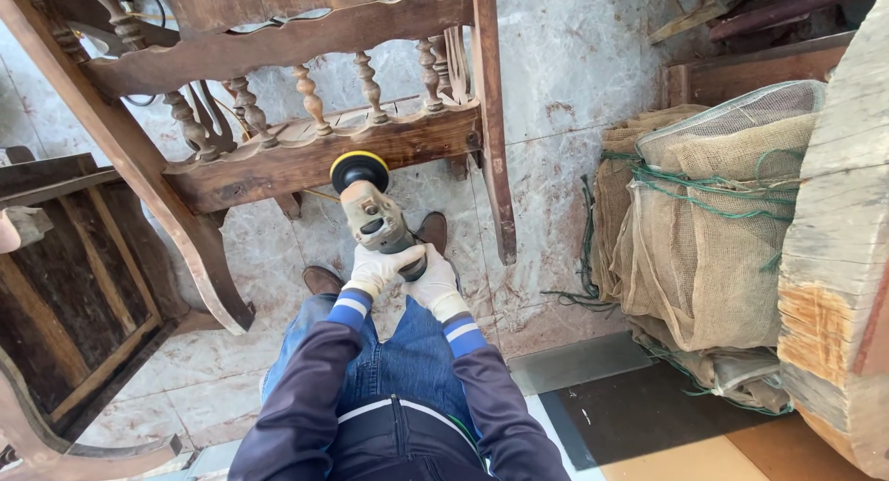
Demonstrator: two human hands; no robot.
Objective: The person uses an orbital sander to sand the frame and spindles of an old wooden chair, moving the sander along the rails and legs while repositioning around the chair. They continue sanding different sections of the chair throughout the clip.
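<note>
Both of my hands wear white gloves and grip a dusty grey power sander (372, 214). My left hand (375, 269) wraps its body from the left. My right hand (435, 282) holds the rear handle from the right. The sander's round black pad with a yellow rim (359, 169) presses against the lower rail of a dark wooden chair back (306, 155) with turned spindles, which lies tilted in front of me. My blue jeans and brown shoes (321, 279) show below the tool.
Dark wooden furniture parts (74, 277) lie at the left on the marble-tile floor (556, 92). Burlap sacks tied with green cord (713, 212) stand at the right, beside a thick pale wood slab (843, 259). More wood pieces lie at the top right.
</note>
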